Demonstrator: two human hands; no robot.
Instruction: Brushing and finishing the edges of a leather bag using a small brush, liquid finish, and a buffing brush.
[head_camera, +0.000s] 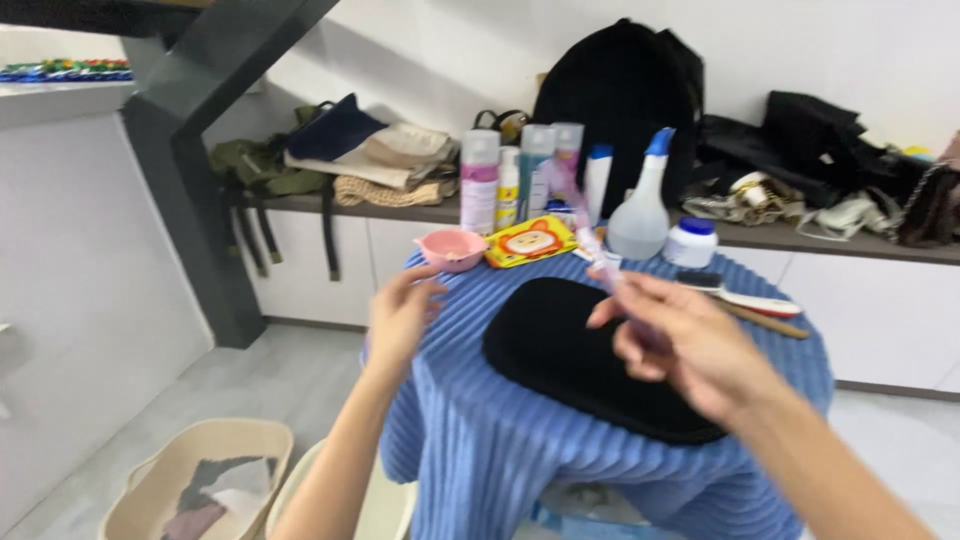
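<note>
My right hand (690, 345) is raised over a black oval item (560, 350) lying on a blue ribbed cloth (470, 430) that covers a small table. It grips a thin pink-handled tool (585, 235), blurred by motion, pointing up and to the left. My left hand (400, 310) hovers at the table's left edge, fingers apart and holding nothing, just below a small pink bowl (452, 248). A yellow packet with a cartoon face (530, 241) lies beside the bowl.
Spray cans and bottles (520, 175), a clear spray bottle (640, 215), a white jar (691, 242) and two brushes (750, 300) stand at the table's back. Bags and a black backpack (620, 90) crowd the shelf behind. Beige baskets (200, 480) sit on the floor at left.
</note>
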